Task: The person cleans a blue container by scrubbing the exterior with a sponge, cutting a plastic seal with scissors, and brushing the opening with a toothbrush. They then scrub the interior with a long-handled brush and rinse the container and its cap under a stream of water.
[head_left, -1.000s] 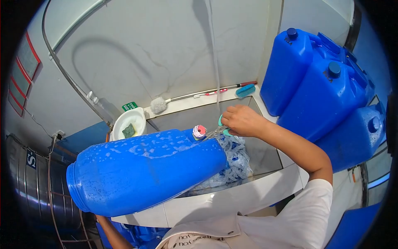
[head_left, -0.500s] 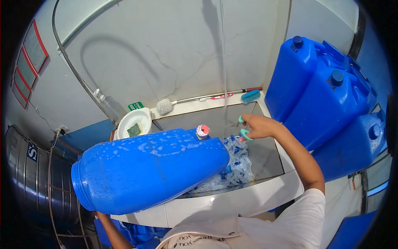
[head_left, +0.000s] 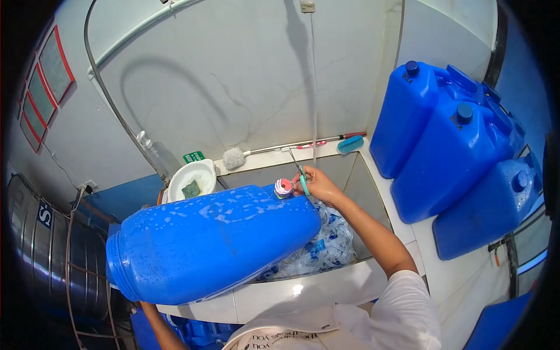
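Blue jug [head_left: 216, 239] is lying sideways over the white ledge [head_left: 326, 286]; your right hand [head_left: 315, 183] is clamping green-handled scissors [head_left: 304, 184] beside its cap [head_left: 283, 187]; your left hand [head_left: 139, 307] is mostly hidden underneath, finger state indeterminable.

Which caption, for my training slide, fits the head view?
Right hand holding scissors beside the pink fitting on a blue jerrycan.
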Tool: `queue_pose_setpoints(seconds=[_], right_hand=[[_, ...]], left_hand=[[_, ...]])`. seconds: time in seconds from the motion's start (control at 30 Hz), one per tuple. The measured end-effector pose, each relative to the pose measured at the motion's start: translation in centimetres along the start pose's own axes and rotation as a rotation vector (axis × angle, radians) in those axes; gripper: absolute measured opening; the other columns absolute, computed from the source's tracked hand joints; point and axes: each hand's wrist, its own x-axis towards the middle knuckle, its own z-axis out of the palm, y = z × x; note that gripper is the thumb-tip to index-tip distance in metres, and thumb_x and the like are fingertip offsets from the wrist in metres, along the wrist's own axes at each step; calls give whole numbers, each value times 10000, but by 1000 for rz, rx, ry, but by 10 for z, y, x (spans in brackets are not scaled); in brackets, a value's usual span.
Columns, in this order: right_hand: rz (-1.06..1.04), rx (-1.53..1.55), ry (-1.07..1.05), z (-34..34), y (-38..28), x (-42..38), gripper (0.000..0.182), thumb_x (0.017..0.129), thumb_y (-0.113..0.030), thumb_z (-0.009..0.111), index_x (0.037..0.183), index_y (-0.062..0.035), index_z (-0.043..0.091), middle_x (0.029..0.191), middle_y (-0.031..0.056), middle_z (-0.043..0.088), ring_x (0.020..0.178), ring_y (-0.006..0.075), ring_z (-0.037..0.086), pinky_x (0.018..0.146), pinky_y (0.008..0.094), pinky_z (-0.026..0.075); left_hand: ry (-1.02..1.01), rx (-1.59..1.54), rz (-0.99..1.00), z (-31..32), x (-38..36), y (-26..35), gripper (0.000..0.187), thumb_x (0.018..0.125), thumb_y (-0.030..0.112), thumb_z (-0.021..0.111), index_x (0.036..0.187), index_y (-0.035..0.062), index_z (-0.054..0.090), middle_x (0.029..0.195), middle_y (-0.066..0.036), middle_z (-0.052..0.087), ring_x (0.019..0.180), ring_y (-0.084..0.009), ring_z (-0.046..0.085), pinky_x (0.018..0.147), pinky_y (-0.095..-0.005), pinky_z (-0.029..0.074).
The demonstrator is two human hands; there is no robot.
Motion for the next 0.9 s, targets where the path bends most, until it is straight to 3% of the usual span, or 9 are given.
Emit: queue_pose_setpoints(seconds=[0.17,0.23,0.37,0.47,0.53,0.63,0.8,0.87,0.9], right_hand=[[-80,-197,79,-5,-4,31,123,761,-47,619,841,-14,532,766,50,587,678,119,594,594,283,481],[-366,-731,-24,-2,-25,41,209,734,-102,629,900,-6,546,713,114,607,671,218,626,604,337,486],[-390,-914,-286,27,-56,23,209,683,-82,601,858,5,525,731,192,601,684,375,590,601,419,454],[-472,-973,-169,-13,-17,28,179,693,-101,604,818,6,533,724,188,600,688,368,597,601,412,456],[-187,-1036,-69,-50,8,27,209,703,-161,642,824,-8,566,778,197,610,735,369,602,649,405,474],[-133,-1151,-77,-79,51,26,226,725,-210,650,788,-10,566,749,184,605,699,346,594,632,399,472],[358,-559,-67,-62,94,13,226,734,-217,654,812,-16,586,698,163,600,659,266,592,607,355,466],[353,-818,-419,-63,123,21,256,752,-225,641,895,-22,575,779,149,623,690,231,591,634,372,476],[356,-809,-417,-58,129,17,256,752,-225,641,895,-22,575,779,149,623,690,231,591,634,372,476]], left_hand=[[-8,5,10,1,2,1,144,683,131,639,753,12,599,625,-54,557,580,-168,546,588,-293,438],[-18,10,35,2,4,1,136,683,130,637,743,13,602,612,-51,559,570,-166,548,580,-292,439],[-166,42,282,8,30,-29,123,682,127,634,724,14,607,585,-47,564,548,-163,550,564,-289,443],[-112,-19,515,44,-24,147,136,644,125,637,597,36,544,506,-57,524,467,-184,541,485,-304,415],[-171,104,604,50,-31,158,145,620,129,635,584,38,527,515,-83,521,466,-219,541,469,-328,408],[-251,263,729,74,-45,171,164,578,138,631,555,50,494,524,-117,509,469,-282,529,451,-370,400],[-293,301,815,101,-48,171,211,568,135,631,525,72,433,503,-117,476,457,-302,506,443,-390,392],[-319,289,811,102,-47,169,207,578,141,624,531,67,436,504,-123,474,458,-307,503,447,-393,389],[-325,316,799,99,-46,170,209,582,141,622,532,65,434,508,-127,477,461,-308,505,450,-394,389]])
